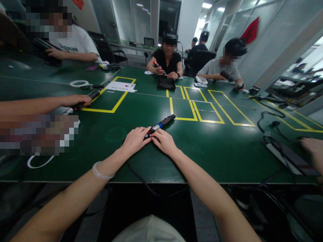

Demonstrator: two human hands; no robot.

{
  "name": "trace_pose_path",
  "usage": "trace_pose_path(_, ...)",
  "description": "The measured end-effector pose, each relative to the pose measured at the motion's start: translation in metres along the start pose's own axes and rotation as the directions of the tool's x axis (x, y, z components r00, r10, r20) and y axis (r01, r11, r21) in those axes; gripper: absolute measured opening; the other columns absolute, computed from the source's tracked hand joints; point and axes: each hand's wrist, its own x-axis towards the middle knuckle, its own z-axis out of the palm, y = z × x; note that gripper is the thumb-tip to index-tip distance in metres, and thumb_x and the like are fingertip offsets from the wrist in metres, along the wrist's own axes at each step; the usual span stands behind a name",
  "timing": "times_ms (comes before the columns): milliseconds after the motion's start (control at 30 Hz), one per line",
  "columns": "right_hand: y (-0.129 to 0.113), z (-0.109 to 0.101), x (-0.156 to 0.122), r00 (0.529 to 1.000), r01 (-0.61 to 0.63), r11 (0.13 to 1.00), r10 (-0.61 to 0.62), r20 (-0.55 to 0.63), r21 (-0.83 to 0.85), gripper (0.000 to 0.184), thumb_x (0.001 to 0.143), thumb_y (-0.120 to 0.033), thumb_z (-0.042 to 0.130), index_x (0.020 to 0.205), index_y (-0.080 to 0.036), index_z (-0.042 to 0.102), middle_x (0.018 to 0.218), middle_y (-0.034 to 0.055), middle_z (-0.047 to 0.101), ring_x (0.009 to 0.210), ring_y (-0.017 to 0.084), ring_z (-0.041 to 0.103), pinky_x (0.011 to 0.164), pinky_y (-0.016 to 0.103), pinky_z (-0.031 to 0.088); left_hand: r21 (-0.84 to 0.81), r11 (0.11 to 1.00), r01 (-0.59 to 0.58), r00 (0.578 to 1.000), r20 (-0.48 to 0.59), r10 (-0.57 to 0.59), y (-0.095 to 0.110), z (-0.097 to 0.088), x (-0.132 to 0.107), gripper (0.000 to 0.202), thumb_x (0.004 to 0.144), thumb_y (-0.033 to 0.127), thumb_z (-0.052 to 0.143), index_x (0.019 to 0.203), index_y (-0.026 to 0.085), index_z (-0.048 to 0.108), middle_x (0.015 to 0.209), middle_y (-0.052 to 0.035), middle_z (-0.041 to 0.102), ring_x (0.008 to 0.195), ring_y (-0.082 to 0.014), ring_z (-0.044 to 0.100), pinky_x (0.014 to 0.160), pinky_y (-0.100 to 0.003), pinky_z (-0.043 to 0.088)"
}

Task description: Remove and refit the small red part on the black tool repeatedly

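Big green table [222, 151] fills most of the view. Ppl sit round it: one in a white shirt [83, 43] at far L, one in a black top [165, 62] straight across, one in a gray shirt [233, 72] at far R. Yellow tape [186, 119] makes boxes on the tabletop. White paper [118, 86] lies across the L tape box; a black tray [166, 88] sits by the black-top person.

Up close, L hand [136, 139] & R hand [164, 141] meet in the mid, near the front edge. Both hold the back end of a black tool [166, 121] w/ bent fingers, narrow grip. Tool has a blue band, tip pointing away & a bit R. Can't tell if it touches the table. Clear bracelet [98, 172] on L wrist.
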Motion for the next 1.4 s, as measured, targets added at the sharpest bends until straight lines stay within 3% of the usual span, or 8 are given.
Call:
trace_pose_path(167, 0.000, -0.003, -0.002, 0.999, -0.036, 0.999, 0.036, -0.004, 0.025, 0.015, 0.098, -0.025, 0.052, 0.104, -0.023, 0.065, 0.110, 0.0070, 0.065, 0.103, 0.020, 0.061, 0.091, 0.031, 0.048, -0.093, 0.990, 0.102, 0.995, 0.008, -0.101, 0.001, -0.004, 0.000, 0.040, 0.093, 0.053, 0.058, 0.113, 0.018, 0.056, 0.100, -0.0089, 0.068, 0.091, -0.0260, 0.065, 0.072, -0.033, 0.047)
trace_pose_path(267, 0.000, -0.005, -0.003, 0.999, -0.048, 0.998, 0.048, -0.011, 0.039, 0.014, 0.098, -0.025, 0.052, 0.103, -0.023, 0.065, 0.111, 0.0066, 0.065, 0.104, 0.020, 0.062, 0.091, 0.030, 0.048, -0.087, 0.990, 0.112, 0.994, 0.008, -0.112, 0.000, -0.005, 0.000, 0.038, 0.093, 0.055, 0.058, 0.105, 0.019, 0.056, 0.096, -0.0071, 0.067, 0.088, -0.0255, 0.065, 0.068, -0.032, 0.045)
trace_pose_path(667, 0.007, -0.013, -0.007, 0.995, -0.075, 0.997, 0.077, -0.058, 0.029, 0.014, 0.097, -0.023, 0.051, 0.099, -0.021, 0.065, 0.103, 0.0046, 0.063, 0.090, 0.016, 0.061, 0.081, 0.026, 0.046, -0.035, 0.994, 0.102, 0.992, 0.076, -0.099, -0.016, -0.002, 0.007, 0.045, 0.091, 0.062, 0.055, 0.106, 0.019, 0.054, 0.102, -0.0093, 0.065, 0.088, -0.0256, 0.064, 0.070, -0.031, 0.043)
trace_pose_path(900, 0.011, -0.016, -0.008, 0.995, -0.091, 0.996, 0.091, -0.039, 0.014, 0.015, 0.098, -0.024, 0.050, 0.096, -0.021, 0.065, 0.099, 0.0046, 0.062, 0.091, 0.017, 0.060, 0.081, 0.026, 0.045, 0.010, 0.985, 0.173, 0.980, 0.095, -0.174, -0.045, -0.004, 0.013, 0.049, 0.091, 0.064, 0.053, 0.109, 0.019, 0.054, 0.105, -0.0112, 0.066, 0.093, -0.0287, 0.065, 0.070, -0.032, 0.044)
trace_pose_path(1033, 0.011, -0.017, -0.008, 0.994, -0.102, 0.994, 0.103, -0.021, 0.026, 0.016, 0.098, -0.025, 0.049, 0.096, -0.021, 0.065, 0.098, 0.0042, 0.062, 0.089, 0.016, 0.060, 0.079, 0.026, 0.045, 0.014, 0.950, 0.311, 0.946, 0.085, -0.311, -0.075, -0.006, 0.018, 0.055, 0.089, 0.069, 0.050, 0.112, 0.019, 0.056, 0.108, -0.0135, 0.066, 0.094, -0.0318, 0.064, 0.070, -0.034, 0.045)
trace_pose_path(1233, 0.012, -0.017, -0.008, 0.994, -0.109, 0.993, 0.109, -0.007, 0.042, 0.016, 0.098, -0.025, 0.050, 0.095, -0.021, 0.065, 0.097, 0.0038, 0.061, 0.087, 0.016, 0.059, 0.078, 0.026, 0.044, 0.041, 0.849, 0.527, 0.847, 0.054, -0.529, -0.118, -0.013, 0.020, 0.068, 0.087, 0.074, 0.045, 0.119, 0.016, 0.058, 0.115, -0.0203, 0.064, 0.102, -0.0385, 0.061, 0.081, -0.043, 0.047)
trace_pose_path(1400, 0.012, -0.017, -0.008, 0.993, -0.120, 0.992, 0.120, 0.004, 0.037, 0.016, 0.098, -0.025, 0.050, 0.094, -0.021, 0.065, 0.097, 0.0036, 0.061, 0.085, 0.015, 0.059, 0.077, 0.026, 0.044, 0.124, 0.783, 0.609, 0.790, -0.012, -0.612, -0.141, -0.017, 0.017, 0.071, 0.090, 0.071, 0.043, 0.119, 0.008, 0.057, 0.116, -0.0236, 0.063, 0.103, -0.0379, 0.059, 0.083, -0.046, 0.047)
